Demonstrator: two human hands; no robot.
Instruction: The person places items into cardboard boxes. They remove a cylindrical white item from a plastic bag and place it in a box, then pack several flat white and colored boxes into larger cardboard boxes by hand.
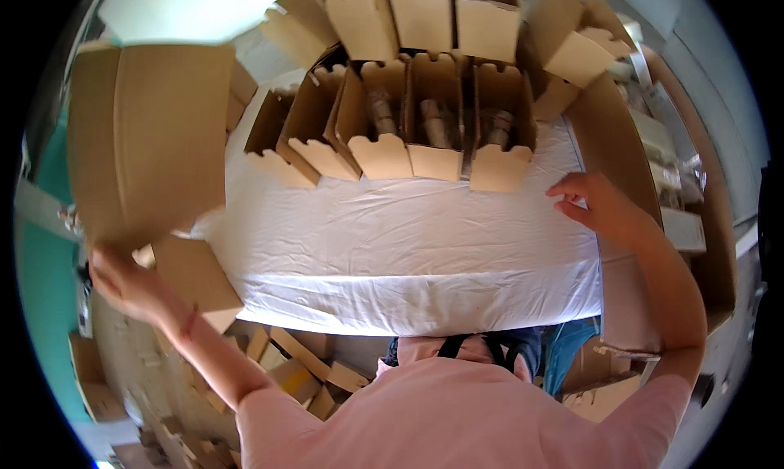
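At the left, my left hand (126, 288) is closed on the lower edge of a large brown piece of folded cardboard (171, 134) with a vertical crease. It stands raised beside the table and is slightly blurred. My right hand (600, 207) hovers over the right side of the white-covered table (392, 240), holding nothing, its fingers curved and apart from the thumb. Ahead of it stands a row of open cardboard boxes (435, 163) with notched front flaps. Three of them contain clear-wrapped items (438, 124), whose kind I cannot make out.
A second row of open boxes (420, 15) stands behind the first. To the right, a large carton (712, 248) holds white boxes (684, 230) and wrapped items. Another cardboard box (194, 274) sits by the table's left edge. Cardboard pieces (298, 355) lie on the floor below.
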